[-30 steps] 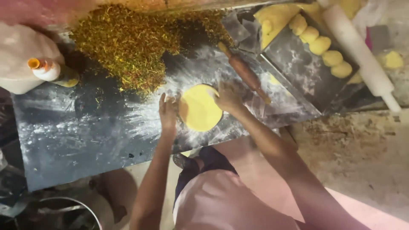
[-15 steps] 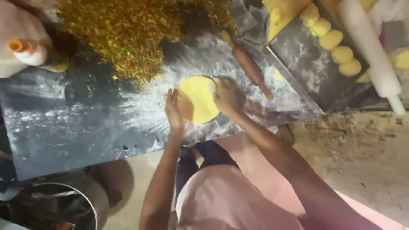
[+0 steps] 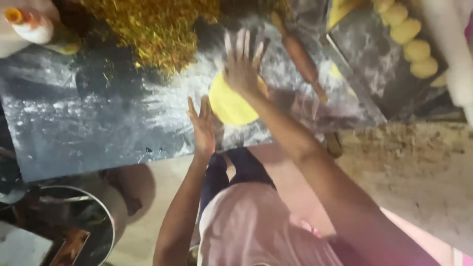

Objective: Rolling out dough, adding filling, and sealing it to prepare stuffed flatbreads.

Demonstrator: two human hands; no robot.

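A dark, smooth stone worktop [image 3: 74, 123] is seen dusted with matt white flour. The yellow dough disc [image 3: 231, 106] looks soft, smooth and matt. The rolling pin [image 3: 300, 56] appears to be brown wood. A shiny metal pot [image 3: 106, 221] is seen below, beside rough ground [image 3: 419, 162].

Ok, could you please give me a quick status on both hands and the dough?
Left hand open, flat beside the yellow dough disc. Right hand open, fingers spread, over the disc's far edge. Rolling pin lies just right, apart.

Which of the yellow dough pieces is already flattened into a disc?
The dough disc under the right hand on the floured slab; the dough balls on the tray remain round.
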